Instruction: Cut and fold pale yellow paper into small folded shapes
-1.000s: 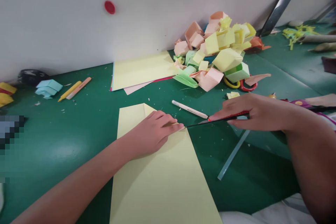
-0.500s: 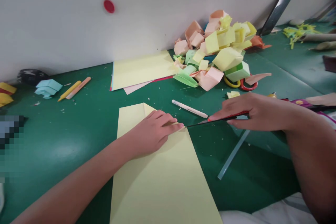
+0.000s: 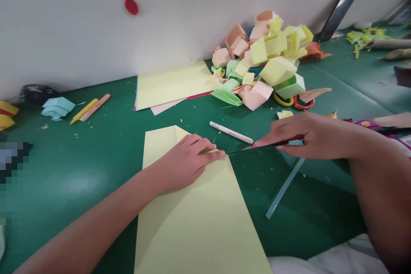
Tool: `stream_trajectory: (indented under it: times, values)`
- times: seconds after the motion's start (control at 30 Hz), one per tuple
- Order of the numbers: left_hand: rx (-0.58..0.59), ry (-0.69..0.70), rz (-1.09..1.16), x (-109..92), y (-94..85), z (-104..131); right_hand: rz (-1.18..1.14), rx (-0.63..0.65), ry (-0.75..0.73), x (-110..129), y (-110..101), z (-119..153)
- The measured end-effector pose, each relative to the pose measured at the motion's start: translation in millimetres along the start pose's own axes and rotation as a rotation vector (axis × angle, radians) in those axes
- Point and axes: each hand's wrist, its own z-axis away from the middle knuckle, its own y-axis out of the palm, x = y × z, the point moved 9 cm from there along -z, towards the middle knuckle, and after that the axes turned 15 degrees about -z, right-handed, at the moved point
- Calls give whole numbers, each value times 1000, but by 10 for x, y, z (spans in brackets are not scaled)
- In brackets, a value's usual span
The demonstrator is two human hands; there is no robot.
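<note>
My left hand (image 3: 188,160) lies flat on a pale yellow sheet of paper (image 3: 199,227), fingers stretched out. Along its top edge the sheet has a folded strip, partly hidden under that hand. My right hand (image 3: 308,135) grips a pair of scissors (image 3: 272,144) with red and black handles. Their dark, thin blades point left, and the tip meets the paper's upper right corner beside my left fingertips. Just beyond the blades a pale marker (image 3: 231,132) rests on the green table. Below my right hand lies a translucent bluish stick (image 3: 284,190).
A heap of folded paper pieces (image 3: 276,47) leans against the wall, with yellow and red scissor handles (image 3: 303,102) under it. Stacked coloured sheets (image 3: 173,85) lie left of it. Two markers (image 3: 90,109) and a blue folded paper (image 3: 58,107) are farther left. A dark phone-like slab (image 3: 338,15) leans at right.
The view has shifted very slightly. Both hands, the scissors and the sheet keep practically the same places.
</note>
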Motion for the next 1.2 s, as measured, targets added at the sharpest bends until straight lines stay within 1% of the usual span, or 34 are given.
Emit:
stream_trajectory:
  times: [0.23, 0.53, 0.9, 1.2]
  values:
    - [11, -5, 13, 7, 17, -4, -14, 6, -19, 17, 17, 2]
    - [-7, 1, 14, 2, 11, -9, -35, -15, -2, 38, 1, -17]
    - [-11, -12, 29, 10, -14, -10, -29, -6, 7, 21, 15, -18]
    - [1, -8, 15, 10, 14, -6, -37, -58, 80, -14, -45, 14]
